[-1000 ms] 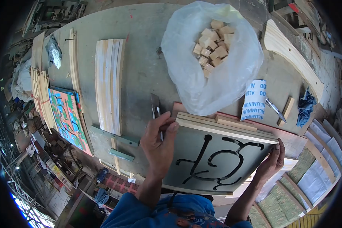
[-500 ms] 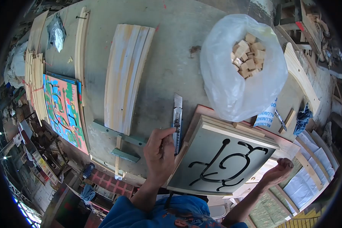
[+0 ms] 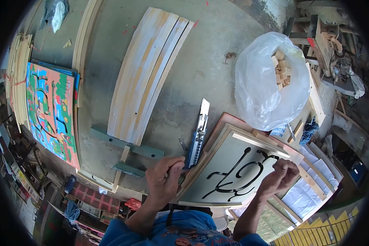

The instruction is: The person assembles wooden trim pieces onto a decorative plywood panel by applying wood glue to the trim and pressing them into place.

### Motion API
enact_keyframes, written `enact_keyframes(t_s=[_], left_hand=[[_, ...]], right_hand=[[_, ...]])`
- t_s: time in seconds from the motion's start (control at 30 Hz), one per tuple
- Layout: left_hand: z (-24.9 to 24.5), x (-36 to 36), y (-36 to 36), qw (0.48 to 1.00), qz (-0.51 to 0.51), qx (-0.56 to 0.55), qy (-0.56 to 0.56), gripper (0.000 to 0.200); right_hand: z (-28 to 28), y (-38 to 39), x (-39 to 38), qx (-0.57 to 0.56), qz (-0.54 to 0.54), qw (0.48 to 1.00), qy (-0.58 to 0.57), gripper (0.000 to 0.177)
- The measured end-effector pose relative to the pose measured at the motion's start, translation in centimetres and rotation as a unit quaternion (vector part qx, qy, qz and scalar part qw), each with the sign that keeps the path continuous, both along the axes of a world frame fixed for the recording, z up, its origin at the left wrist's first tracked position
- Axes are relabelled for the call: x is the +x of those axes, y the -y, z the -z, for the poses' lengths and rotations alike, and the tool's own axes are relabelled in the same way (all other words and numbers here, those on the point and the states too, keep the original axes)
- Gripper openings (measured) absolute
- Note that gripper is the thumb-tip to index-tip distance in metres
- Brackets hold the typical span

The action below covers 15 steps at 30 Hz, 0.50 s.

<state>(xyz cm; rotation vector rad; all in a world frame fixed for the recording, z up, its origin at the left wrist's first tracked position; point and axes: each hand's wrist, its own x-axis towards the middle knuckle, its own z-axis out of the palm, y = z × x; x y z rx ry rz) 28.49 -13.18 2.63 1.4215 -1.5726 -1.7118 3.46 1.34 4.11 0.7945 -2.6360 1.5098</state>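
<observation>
My left hand (image 3: 164, 180) is closed, thumb pressed against the curled index finger, just left of the lower end of a utility knife (image 3: 197, 135). Whatever the fingers pinch, if anything, is hidden. The knife lies on the table with its blade end pointing away from me. Over the right edge of a grey panel (image 3: 221, 168) with curving black grooves, my right hand (image 3: 281, 176) is closed with curled fingers; I cannot make out anything inside it. Thin wooden strips (image 3: 258, 143) border the panel, which rests on a reddish board (image 3: 229, 117).
Beyond the panel stands a clear plastic bag (image 3: 254, 90) of small wooden blocks (image 3: 282, 71). Long whitish planks (image 3: 147, 74) lie across the table. To the left are a colourful painted panel (image 3: 53, 110) and a bundle of thin sticks (image 3: 18, 78). Green bars (image 3: 129, 145) lie near the front edge.
The view has shifted. My left hand has drawn back from the knife toward me, and my right hand has moved left, over the panel's right edge.
</observation>
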Motion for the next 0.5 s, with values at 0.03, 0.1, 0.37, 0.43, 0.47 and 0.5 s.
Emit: enact_keyframes(t_s=[0.03, 0.1, 0.37, 0.43, 0.47, 0.5], left_hand=[[0.0, 0.1, 0.2, 1.000, 0.004, -0.011, 0.018, 0.013], [0.1, 0.3, 0.7, 0.999, 0.014, -0.044, 0.009, 0.015], [-2.2, 2.8, 0.9, 0.997, 0.002, -0.075, -0.012, 0.014], [-2.8, 4.2, 0.9, 0.998, -0.008, -0.064, 0.001, 0.011], [-3.2, 4.9, 1.1, 0.999, -0.017, -0.043, 0.013, 0.010], [-3.6, 5.5, 1.5, 0.999, -0.016, -0.052, 0.006, 0.010]], right_hand=[[0.1, 1.0, 0.6, -0.012, -0.025, 1.000, 0.000, 0.021], [0.0, 2.0, 1.8, -0.038, -0.063, 0.996, 0.041, 0.019], [-2.8, 4.9, 8.4, 0.008, -0.181, 0.977, 0.108, 0.026], [-3.4, 5.1, 9.3, -0.046, -0.272, 0.945, 0.173, 0.035], [-4.0, 5.5, 9.5, -0.040, -0.322, 0.929, 0.176, 0.038], [-4.5, 6.0, 10.0, -0.001, -0.309, 0.933, 0.185, 0.040]])
